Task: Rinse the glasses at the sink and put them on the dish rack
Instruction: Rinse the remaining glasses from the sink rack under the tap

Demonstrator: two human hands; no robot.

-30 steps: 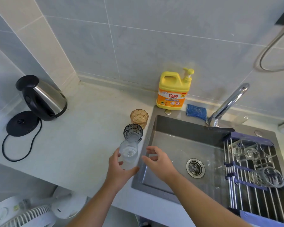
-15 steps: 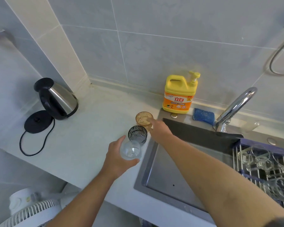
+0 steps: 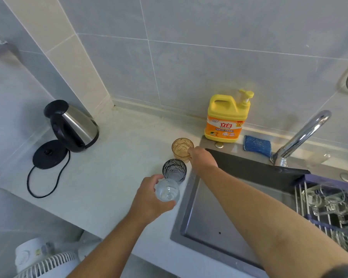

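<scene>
We see the left grip (image 3: 149, 197) wrapped round the clear glass (image 3: 167, 192), thumb on the near side and fingers on the far side. The glass is held over the tabletop (image 3: 109, 177) edge, just beside the sink (image 3: 219, 217). We look down its mouth to the base and cannot tell if there is water in it.

The grey glass (image 3: 174, 170) stands upright on the tabletop just behind the clear one, their outlines overlapping from this view, and it looks empty. The amber glass (image 3: 182, 147) stands upright just behind the grey one, near the sink corner, and also looks empty.

The right grip (image 3: 203, 159) reaches across the sink corner with fingertips on the amber glass's right side at the rim. The fingers are mostly hidden by the back of the hand, so we cannot tell if it has closed on the glass.

The dish rack (image 3: 329, 180) sits across the right part of the sink with several clear glasses (image 3: 325, 199) lying in it. The sink basin shows bare metal.

The faucet (image 3: 301, 135) is behind the sink, with the blue sponge (image 3: 257, 146) and yellow detergent bottle (image 3: 226, 119) to its left on the sink's back ledge. The kettle (image 3: 74, 125) is far left, next to its base (image 3: 48, 154).
</scene>
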